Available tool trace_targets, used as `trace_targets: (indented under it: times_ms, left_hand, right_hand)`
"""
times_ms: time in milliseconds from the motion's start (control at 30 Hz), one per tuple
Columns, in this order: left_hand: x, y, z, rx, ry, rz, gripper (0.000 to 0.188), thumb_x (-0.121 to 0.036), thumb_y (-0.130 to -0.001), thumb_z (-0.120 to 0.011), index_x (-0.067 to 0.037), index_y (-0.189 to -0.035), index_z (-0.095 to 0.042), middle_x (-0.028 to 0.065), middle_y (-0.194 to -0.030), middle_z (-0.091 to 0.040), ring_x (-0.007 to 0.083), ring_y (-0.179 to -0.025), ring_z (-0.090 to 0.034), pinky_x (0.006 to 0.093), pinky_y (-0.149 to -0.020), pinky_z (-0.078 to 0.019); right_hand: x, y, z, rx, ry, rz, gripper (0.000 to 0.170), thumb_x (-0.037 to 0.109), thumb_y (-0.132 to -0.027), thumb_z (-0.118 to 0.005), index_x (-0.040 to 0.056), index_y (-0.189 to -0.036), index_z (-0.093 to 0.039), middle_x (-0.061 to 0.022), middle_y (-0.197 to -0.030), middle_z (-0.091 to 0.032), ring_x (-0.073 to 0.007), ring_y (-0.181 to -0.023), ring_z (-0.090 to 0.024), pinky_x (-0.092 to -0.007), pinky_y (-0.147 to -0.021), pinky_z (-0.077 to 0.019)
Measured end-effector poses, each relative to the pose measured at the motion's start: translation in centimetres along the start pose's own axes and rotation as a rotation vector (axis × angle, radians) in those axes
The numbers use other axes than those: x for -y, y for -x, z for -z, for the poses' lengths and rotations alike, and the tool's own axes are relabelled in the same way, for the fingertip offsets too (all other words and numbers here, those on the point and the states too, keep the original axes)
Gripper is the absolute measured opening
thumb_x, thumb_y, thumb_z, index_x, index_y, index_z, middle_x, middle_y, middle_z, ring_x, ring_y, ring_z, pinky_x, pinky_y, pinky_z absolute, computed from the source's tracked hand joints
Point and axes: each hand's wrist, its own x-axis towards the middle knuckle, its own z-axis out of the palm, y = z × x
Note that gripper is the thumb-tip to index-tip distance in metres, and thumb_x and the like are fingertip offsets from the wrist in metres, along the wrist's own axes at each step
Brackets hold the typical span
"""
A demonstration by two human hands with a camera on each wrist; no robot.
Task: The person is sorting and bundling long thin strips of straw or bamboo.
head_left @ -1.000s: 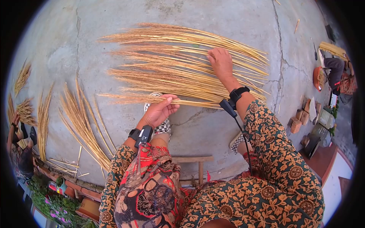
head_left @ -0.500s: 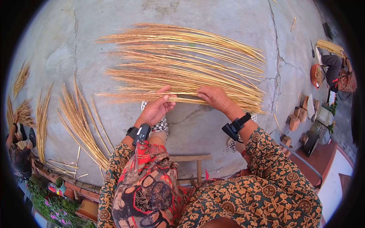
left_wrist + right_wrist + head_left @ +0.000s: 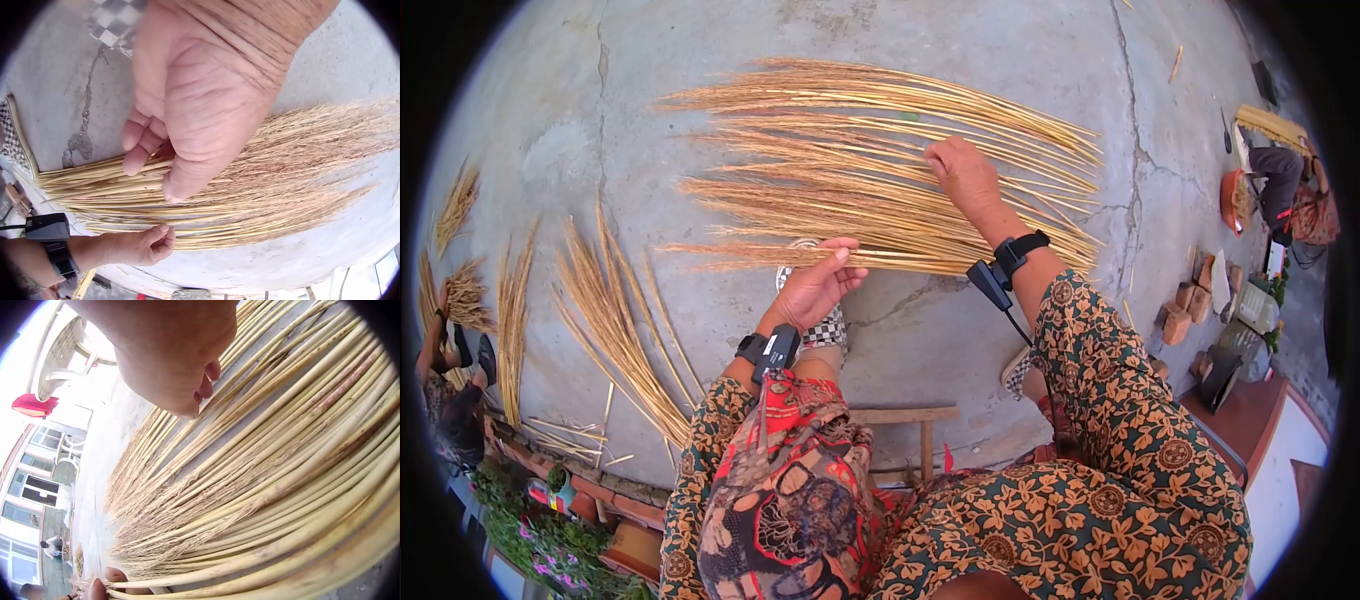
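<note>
Head view: loose stalks [image 3: 850, 205] spread toward 12 o'clock. Left hand [image 3: 810, 295], near centre toward 9, pinches thin bunch [image 3: 740, 257]; right hand [image 3: 968, 182], at 1, curled over stalks, cannot tell if gripping. Best draw singly, feathery heads [image 3: 745, 193] aligned toward 9.

My right hand [image 3: 968, 182] has moved from near my left hand [image 3: 812, 292] out over the spread stalks [image 3: 830, 190], perhaps pinching one.

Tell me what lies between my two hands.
Stalks, spread side by side on the concrete floor, lie between your left hand and right hand; the head view shows this.
</note>
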Motion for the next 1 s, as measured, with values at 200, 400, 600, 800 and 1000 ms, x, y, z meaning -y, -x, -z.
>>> trace_targets:
  times_ms: [200,400,600,800,1000]
  left_hand:
    - [-0.1,0.1,-0.2,-0.016,0.000,0.010,0.028,-0.021,-0.096,-0.055,-0.009,-0.121,-0.053,0.0057,-0.101,-0.063,0.0176,-0.092,-0.063,0.0294,-0.081,-0.0515]
    - [-0.1,-0.1,0.2,0.010,-0.002,0.030,0.029,-0.022,-0.094,-0.058,-0.009,-0.120,-0.054,0.0028,-0.104,-0.060,0.0172,-0.095,-0.061,0.0294,-0.084,-0.0500]
    - [-0.1,-0.2,0.0,0.004,-0.015,-0.021,0.023,-0.018,-0.096,-0.054,-0.007,-0.117,-0.054,0.0132,-0.120,-0.060,0.0173,-0.092,-0.064,0.0299,-0.082,-0.0526]
    - [-0.2,-0.2,-0.2,-0.011,-0.014,-0.016,0.023,-0.016,-0.096,-0.053,-0.007,-0.117,-0.053,0.0135,-0.122,-0.059,0.0169,-0.090,-0.065,0.0304,-0.081,-0.0531]
    - [-0.2,-0.1,-0.2,-0.005,-0.006,-0.026,0.025,-0.015,-0.095,-0.053,-0.007,-0.119,-0.052,0.0139,-0.123,-0.058,0.0171,-0.090,-0.065,0.0305,-0.082,-0.0532]
  right_hand:
    - [-1.5,0.3,-1.2,-0.013,0.089,0.125,0.008,0.019,-0.084,-0.061,0.0131,-0.089,-0.063,-0.0049,-0.083,-0.060,-0.0263,-0.082,-0.060,-0.0397,-0.072,-0.0489]
    - [-0.7,1.4,1.3,-0.109,-0.066,0.023,0.013,0.024,-0.088,-0.059,0.0131,-0.095,-0.064,-0.0067,-0.086,-0.064,-0.0288,-0.082,-0.062,-0.0393,-0.071,-0.0503]
    - [-1.1,5.0,2.0,-0.065,-0.130,-0.062,0.017,0.026,-0.090,-0.058,0.0141,-0.100,-0.064,-0.0066,-0.093,-0.067,-0.0303,-0.083,-0.063,-0.0386,-0.069,-0.0519]
    - [0.0,6.1,1.9,-0.121,-0.145,-0.115,0.015,0.024,-0.087,-0.063,0.0148,-0.099,-0.064,-0.0053,-0.093,-0.066,-0.0274,-0.080,-0.064,-0.0360,-0.066,-0.0517]
    - [0.5,4.8,1.9,-0.123,-0.255,-0.178,0.014,0.021,-0.085,-0.065,0.0127,-0.096,-0.063,-0.0051,-0.090,-0.064,-0.0257,-0.078,-0.063,-0.0346,-0.065,-0.0506]
